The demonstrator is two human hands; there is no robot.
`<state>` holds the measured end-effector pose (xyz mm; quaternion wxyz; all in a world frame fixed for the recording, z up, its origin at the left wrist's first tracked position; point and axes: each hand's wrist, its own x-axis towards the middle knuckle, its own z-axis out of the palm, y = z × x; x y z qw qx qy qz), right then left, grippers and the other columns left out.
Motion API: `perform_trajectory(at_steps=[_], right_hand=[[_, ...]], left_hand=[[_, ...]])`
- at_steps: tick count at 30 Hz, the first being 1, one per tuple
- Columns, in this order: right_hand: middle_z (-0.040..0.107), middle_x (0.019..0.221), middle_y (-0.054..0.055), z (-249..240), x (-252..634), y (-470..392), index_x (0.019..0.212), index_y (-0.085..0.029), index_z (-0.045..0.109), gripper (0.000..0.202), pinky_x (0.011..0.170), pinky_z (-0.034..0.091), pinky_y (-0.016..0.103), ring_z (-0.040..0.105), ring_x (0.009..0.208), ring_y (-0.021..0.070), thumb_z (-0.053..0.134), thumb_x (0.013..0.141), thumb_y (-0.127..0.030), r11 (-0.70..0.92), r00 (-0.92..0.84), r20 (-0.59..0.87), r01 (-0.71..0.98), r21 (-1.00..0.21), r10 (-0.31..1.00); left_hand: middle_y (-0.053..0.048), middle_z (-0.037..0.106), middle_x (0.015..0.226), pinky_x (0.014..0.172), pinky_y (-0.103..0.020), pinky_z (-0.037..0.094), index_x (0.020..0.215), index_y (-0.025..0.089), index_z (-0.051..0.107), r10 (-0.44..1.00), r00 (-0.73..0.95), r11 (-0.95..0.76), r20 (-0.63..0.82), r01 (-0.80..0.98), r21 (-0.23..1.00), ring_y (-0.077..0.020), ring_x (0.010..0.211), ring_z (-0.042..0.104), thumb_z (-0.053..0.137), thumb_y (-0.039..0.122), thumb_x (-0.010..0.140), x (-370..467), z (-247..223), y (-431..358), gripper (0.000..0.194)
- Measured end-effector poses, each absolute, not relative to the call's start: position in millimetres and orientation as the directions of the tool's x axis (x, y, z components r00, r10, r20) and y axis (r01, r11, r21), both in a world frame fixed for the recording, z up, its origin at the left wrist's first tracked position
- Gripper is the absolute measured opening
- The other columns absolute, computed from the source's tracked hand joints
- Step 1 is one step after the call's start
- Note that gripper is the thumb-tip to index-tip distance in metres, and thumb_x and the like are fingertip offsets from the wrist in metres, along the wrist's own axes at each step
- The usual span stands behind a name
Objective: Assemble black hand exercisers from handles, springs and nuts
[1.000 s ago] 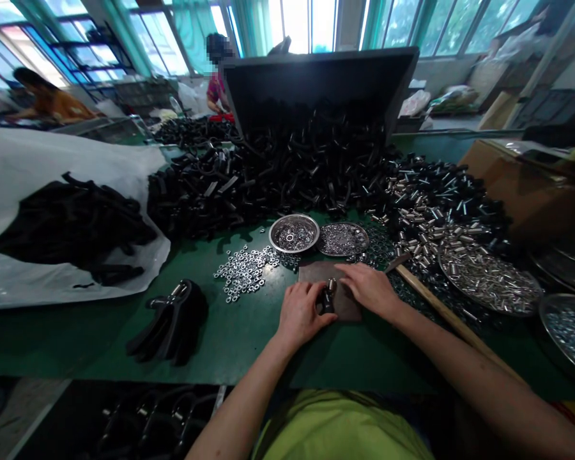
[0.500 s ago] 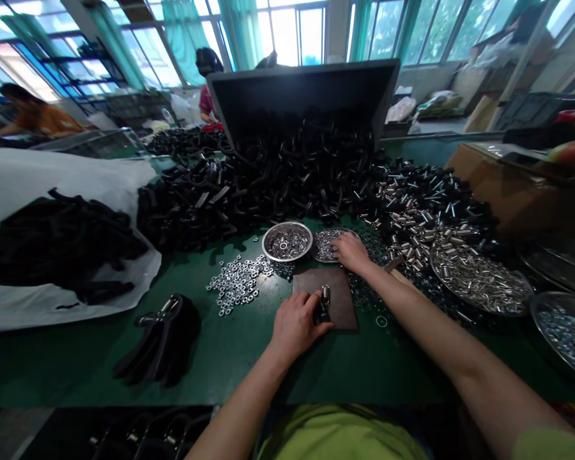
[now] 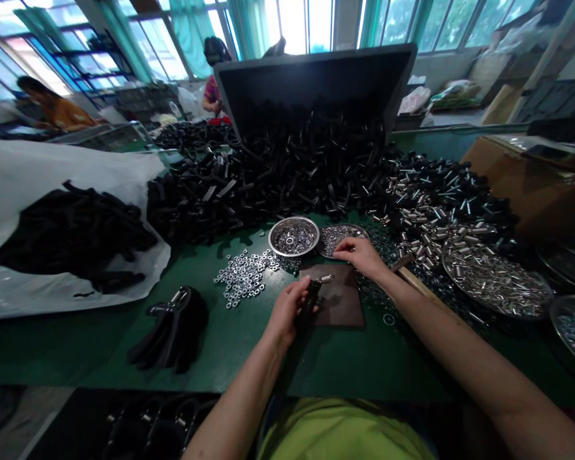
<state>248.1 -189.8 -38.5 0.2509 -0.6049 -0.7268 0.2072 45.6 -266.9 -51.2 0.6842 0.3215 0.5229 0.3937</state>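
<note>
My left hand [image 3: 290, 306] is closed around a black part [image 3: 309, 298] with a metal spring [image 3: 325, 279] at its upper end, over the left side of a brown square plate [image 3: 338, 310]. At the near edge of a shallow dish of small metal pieces [image 3: 330, 236] is my right hand [image 3: 361, 254], thumb and fingertips pinched together; what they hold, if anything, is too small to make out. A steel bowl of washers [image 3: 294, 237] stands left of that dish. Loose nuts [image 3: 242, 276] lie spread on the green table [image 3: 239, 358].
Black parts [image 3: 278, 172] are heaped before a tilted grey bin [image 3: 316, 56]. Right are springs and screws in a tray [image 3: 498, 275], a hammer [image 3: 416, 281] and a cardboard box [image 3: 503, 172]. Black straps [image 3: 172, 326] and a white sack [image 3: 124, 166] lie left. Two people sit farther back.
My left hand has lifted and tilted the black part, its spring now pointing right. My right hand has drawn back slightly from the small pieces to the dish's near edge, fingertips together.
</note>
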Motion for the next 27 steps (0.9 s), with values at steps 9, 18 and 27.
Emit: perform_trajectory(at_steps=[9,18,27], right_hand=[[0.064,0.074,0.001,-36.3,215.2,-262.9,0.068,-0.018,0.065,0.006,0.071,0.043,0.028,0.059,0.074,0.0149,0.066,0.073,-0.021,0.311,-0.194,0.255,0.358,-0.881,0.947],[0.063,0.084,0.001,-35.4,229.6,-252.7,0.09,-0.018,0.063,0.011,0.066,0.041,0.024,0.056,0.075,0.0132,0.061,0.08,-0.019,0.522,-0.419,0.323,0.562,-0.642,0.849],[0.061,0.074,0.005,-68.4,249.9,-232.5,0.092,-0.013,0.063,0.022,0.056,0.027,0.03,0.049,0.068,0.0161,0.042,0.093,-0.017,0.845,-0.891,0.282,0.436,0.31,0.356]], left_hand=[[-0.005,0.06,0.066,0.053,-0.027,0.055,0.089,0.01,0.057,0.714,0.394,0.678,-0.579,-0.594,0.432,-0.014,0.054,0.061,0.055,0.051,0.082,48.6,-33.9,-279.2,0.041],[-0.004,0.065,0.084,0.064,-0.027,0.052,0.096,0.015,0.062,0.835,0.352,0.525,-0.423,-0.278,0.805,-0.0147,0.071,0.061,0.064,0.049,0.075,42.5,-46.0,-272.9,0.04],[-0.009,0.063,0.106,0.088,-0.041,0.04,0.113,0.018,0.058,0.883,0.46,-0.416,0.095,0.673,0.611,-0.0278,0.101,0.054,0.069,0.05,0.069,49.5,-59.0,-266.6,0.056]])
